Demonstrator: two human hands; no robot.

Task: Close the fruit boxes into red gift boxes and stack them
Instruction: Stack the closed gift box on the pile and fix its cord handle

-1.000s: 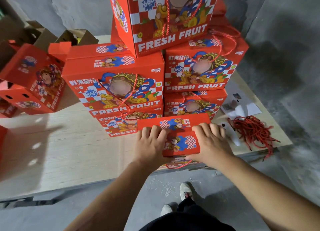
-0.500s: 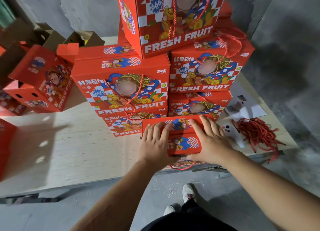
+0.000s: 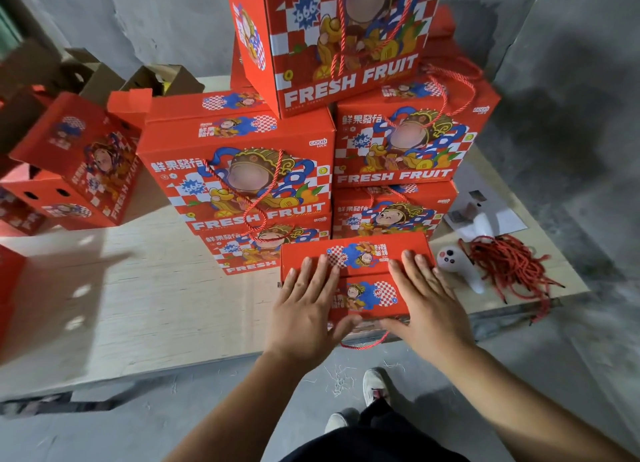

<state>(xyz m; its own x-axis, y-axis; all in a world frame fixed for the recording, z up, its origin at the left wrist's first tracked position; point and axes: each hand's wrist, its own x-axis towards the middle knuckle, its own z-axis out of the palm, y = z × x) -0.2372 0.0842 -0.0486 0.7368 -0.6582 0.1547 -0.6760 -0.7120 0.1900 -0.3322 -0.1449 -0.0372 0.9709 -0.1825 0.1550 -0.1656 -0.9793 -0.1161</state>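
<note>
A red gift box (image 3: 363,271) stands at the near edge of the wooden platform (image 3: 138,305), its two top flaps folded flat. My left hand (image 3: 304,309) lies flat on the left part of its lid, fingers straight. My right hand (image 3: 426,298) presses flat on the right part, thumb at the front edge. A red cord handle (image 3: 363,343) hangs below the box front. Behind it rises a stack of closed red "FRESH FRUIT" boxes (image 3: 242,177), with one box (image 3: 332,38) on top.
Open and tilted red boxes (image 3: 83,163) and brown cartons (image 3: 159,80) sit at the left. A bundle of red cords (image 3: 509,264), a small white figure (image 3: 457,264) and papers (image 3: 485,215) lie at the right. Grey concrete floor and my shoes (image 3: 374,385) are below.
Both hands slid forward over the lid, from its near edge to flat on top of the flaps. The camera moved closer.
</note>
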